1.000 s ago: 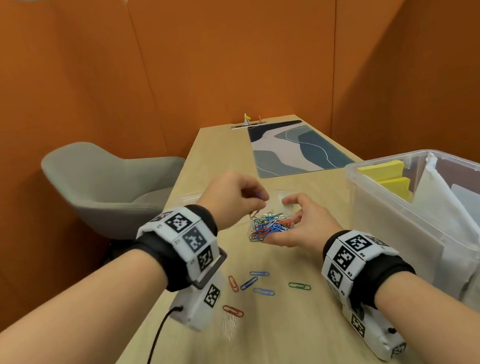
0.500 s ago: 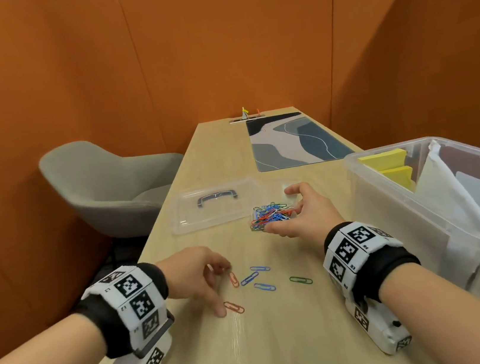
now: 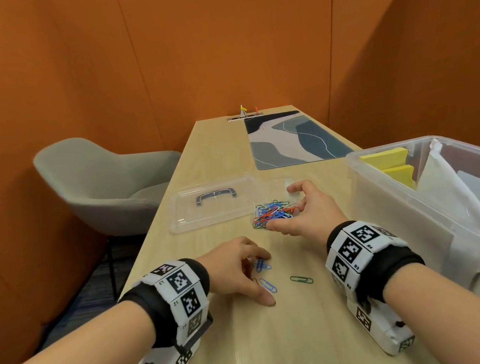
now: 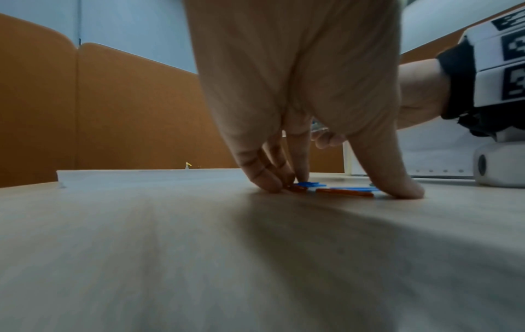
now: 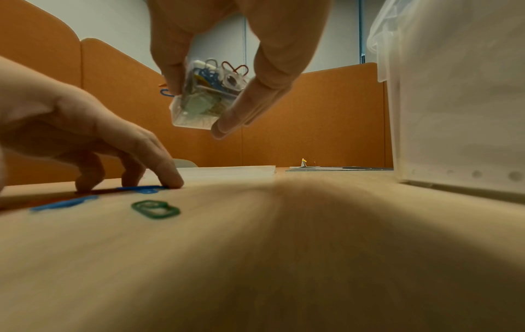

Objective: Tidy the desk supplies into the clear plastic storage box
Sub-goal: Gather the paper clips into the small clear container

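A small clear case of coloured paper clips hangs above the desk, pinched between the thumb and fingers of my right hand; the head view shows that case of paper clips in my right hand, beside the lid. Nearer me, my left hand rests on the desk. Its fingertips press on blue and orange loose clips and its thumb touches the wood a little apart. A blue clip and a green clip lie loose. The clear plastic storage box stands on the right.
The box's clear lid with a dark handle lies left of the case. Yellow sticky notes and papers sit inside the box. A patterned desk mat lies at the far end. A grey chair stands left of the desk.
My left hand has drawn back from the case to the loose clips near me and slid several together under its fingers. My right hand keeps hold of the case.
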